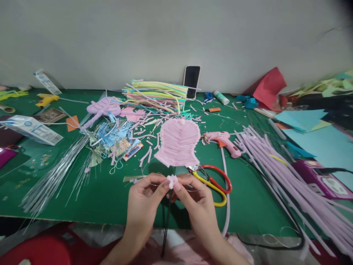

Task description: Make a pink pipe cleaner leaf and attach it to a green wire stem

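1. The left hand [142, 202] has its grip narrowed on a small pink tuft [172, 182], pinched between thumb and fingertip.
2. The right hand [198, 200] meets it from the other side, its grip also narrow, thumb and fingertip on the same tuft.
3. The tuft is held between the two hands, above the table [102, 198] near its front edge.
4. Dark stems [166, 224] run down from just below the tuft, between the wrists; whether they are joined to it cannot be told.
5. Just beyond the hands lies a ribbed pink panel [179, 141], wide at the top, narrower lower down and flared at its bottom edge.
6. Scissors [211, 181] with one red and one yellow handle lie just beside the right hand, their blades toward the panel.
7. Right of the panel is a pink glue gun [227, 141], and farther right a spread of lilac rods [289, 195], some reaching past the table edge.
8. A purple box [322, 180] sits beyond those rods, near blue paper [302, 119].
9. Behind the panel lies a multicoloured bundle [157, 94], with a phone [192, 81] leaning on the wall [165, 40] beside it.
10. Left of the panel are blue tassels [113, 132] and short pink offcuts; silvery wires [60, 169] fan toward the front edge.
11. Farther left stand a white carton [33, 129], tipped over, and a yellow glue gun [47, 100].
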Demonstrator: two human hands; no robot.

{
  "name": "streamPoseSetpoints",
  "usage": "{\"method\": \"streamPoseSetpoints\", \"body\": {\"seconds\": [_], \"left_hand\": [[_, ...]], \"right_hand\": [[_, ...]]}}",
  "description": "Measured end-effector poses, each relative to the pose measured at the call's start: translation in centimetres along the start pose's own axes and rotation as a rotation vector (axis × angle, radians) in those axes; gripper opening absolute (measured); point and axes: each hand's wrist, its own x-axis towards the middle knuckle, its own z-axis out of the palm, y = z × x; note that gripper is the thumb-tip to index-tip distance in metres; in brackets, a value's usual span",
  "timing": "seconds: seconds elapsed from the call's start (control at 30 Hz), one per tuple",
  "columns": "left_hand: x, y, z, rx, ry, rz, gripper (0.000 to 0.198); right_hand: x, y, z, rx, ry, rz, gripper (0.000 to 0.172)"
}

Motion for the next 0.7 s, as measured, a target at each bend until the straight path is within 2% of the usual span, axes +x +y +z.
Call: {"method": "streamPoseSetpoints", "body": {"seconds": [0.23, 0.37, 0.43, 0.5, 0.53, 0.57, 0.63, 0.7], "left_hand": [[-0.2, -0.5, 0.6, -0.014, -0.034, 0.014, 0.011], [0.1, -0.6, 0.6, 0.097, -0.054, 0.027, 0.012], [0.8, 0.2, -0.3, 0.292, -0.137, 0.062, 0.010], [2.0, 1.7, -1.9, 0.624, -0.295, 0.184, 0.012], [2.9, 2.6, -2.8, 0.768, -0.322, 0.261, 0.012], [3.8, 3.5, -3.8, 0.907, -0.332, 0.329, 0.014], [5.8, 5.1, -5.4, 1.183, -0.245, 0.430, 0.016], [7.8, 6.1, -6.3, 1.384, -0.173, 0.513, 0.019]], "right_hand": [[-0.5, 0.9, 0.7, -0.024, 0.128, -0.154, 0.011], [-0.3, 1.2, 0.5, -0.046, 0.173, -0.140, 0.015], [0.0, 1.1, 0.2, -0.041, 0.167, -0.053, 0.017], [0.4, 0.8, -0.3, -0.018, 0.169, 0.065, 0.022], [0.6, 0.6, -0.6, -0.007, 0.171, 0.114, 0.025], [0.8, 0.4, -0.8, 0.002, 0.171, 0.153, 0.028], [1.1, 0.1, -1.2, 0.012, 0.163, 0.204, 0.032], [1.2, -0.2, -1.6, 0.004, 0.146, 0.232, 0.035]]}}
